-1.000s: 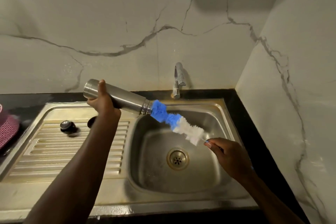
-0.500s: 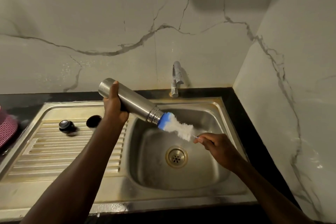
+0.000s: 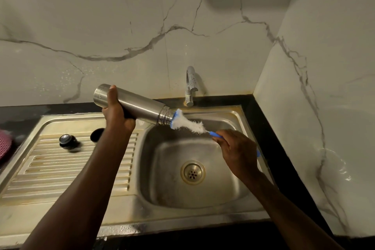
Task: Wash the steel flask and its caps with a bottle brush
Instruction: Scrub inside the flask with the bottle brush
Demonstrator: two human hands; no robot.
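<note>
Steel flask point(image 3: 140, 107) was tilted mouth-down over the sink point(image 3: 239, 115) for drainage, left hand point(image 3: 116, 111) clamped round it; right hand point(image 3: 237, 150) gripped the brush point(image 3: 190, 124).

Dim, warm light from above; wide-angle bending at edges, sharp centre.

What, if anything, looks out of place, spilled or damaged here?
Nothing stands out. The left hand holds the steel flask tilted over the sink, the right hand works the bottle brush into its mouth, and two caps sit on the ribbed drainboard. The tap shows no water running.
</note>
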